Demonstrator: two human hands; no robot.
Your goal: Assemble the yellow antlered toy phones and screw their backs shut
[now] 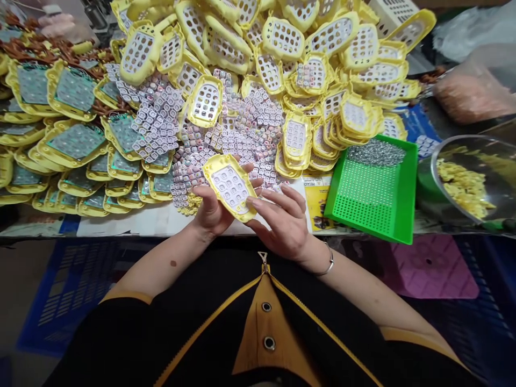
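Observation:
My left hand (pixel 213 210) grips a yellow keypad frame (pixel 230 185) from below, a white rubber key mat seated in its holes. The frame is tilted, above the table's front edge. My right hand (pixel 284 220) touches the frame's lower right end with its thumb, the fingers half stretched out. Just behind the frame lies a heap of loose white key mats (pixel 242 134). A big pile of empty yellow frames (pixel 282 48) fills the back of the table.
Stacks of yellow frames with grey-green boards (pixel 72 140) lie at the left. A green perforated tray (pixel 374 188) holding small metal screws sits at the right. Beyond it a metal bowl (pixel 467 183) holds small yellow parts. Blue crates (pixel 68 290) stand under the table.

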